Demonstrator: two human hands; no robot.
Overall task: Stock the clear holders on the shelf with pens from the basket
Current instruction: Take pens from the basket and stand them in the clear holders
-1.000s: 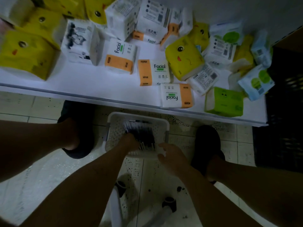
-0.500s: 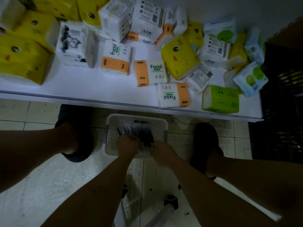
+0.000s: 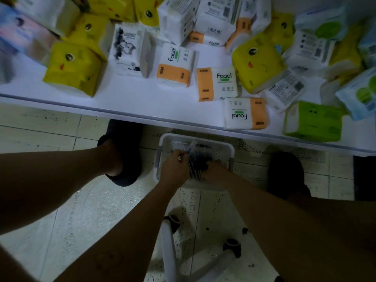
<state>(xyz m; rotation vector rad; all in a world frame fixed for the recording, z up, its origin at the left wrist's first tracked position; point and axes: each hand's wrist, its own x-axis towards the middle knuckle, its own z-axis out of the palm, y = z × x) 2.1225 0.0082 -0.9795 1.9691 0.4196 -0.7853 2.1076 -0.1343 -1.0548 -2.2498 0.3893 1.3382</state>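
Pens (image 3: 195, 164) lie bundled in the white basket (image 3: 231, 148) below the shelf (image 3: 130, 102), long axes running shelf-to-viewer. Left hand (image 3: 175, 166) and right hand (image 3: 216, 171) curl closed around the bundle from either side.

I note a white shelf board (image 3: 126, 102) crowded with tissue packs: yellow ones with cartoon faces (image 3: 73, 70), white-and-orange "Facial" packs (image 3: 175, 66), a green pack (image 3: 313, 123) at right. Below, speckled floor tiles (image 3: 61, 216), two dark slippers (image 3: 124, 153), a white caster frame (image 3: 168, 251).
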